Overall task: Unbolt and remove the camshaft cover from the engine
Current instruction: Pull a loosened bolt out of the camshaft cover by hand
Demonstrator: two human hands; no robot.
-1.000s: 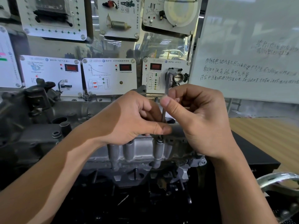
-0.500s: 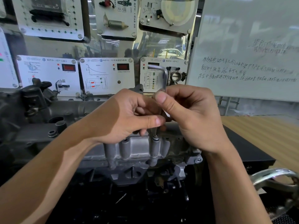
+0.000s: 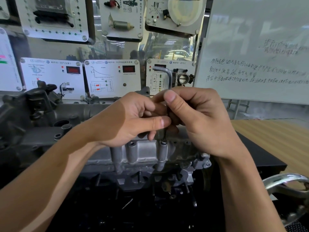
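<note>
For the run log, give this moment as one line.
step: unbolting | hex key upright in cover bolt | both hands gripping shaft

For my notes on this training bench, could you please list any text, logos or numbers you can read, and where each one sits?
None can be quoted with confidence.
Whiteboard: handwritten Chinese lines, too blurred.
Three white sensor panels: round logo and Chinese titles, too small.
Red panel displays: no digits legible.
Upper boards: tiny print, unreadable.

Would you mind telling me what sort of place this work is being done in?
Probably an automotive training workshop or classroom: an engine sits on a bench, wall-mounted sensor demonstration panels hang behind it, and a whiteboard with handwritten notes stands to the right.
</note>
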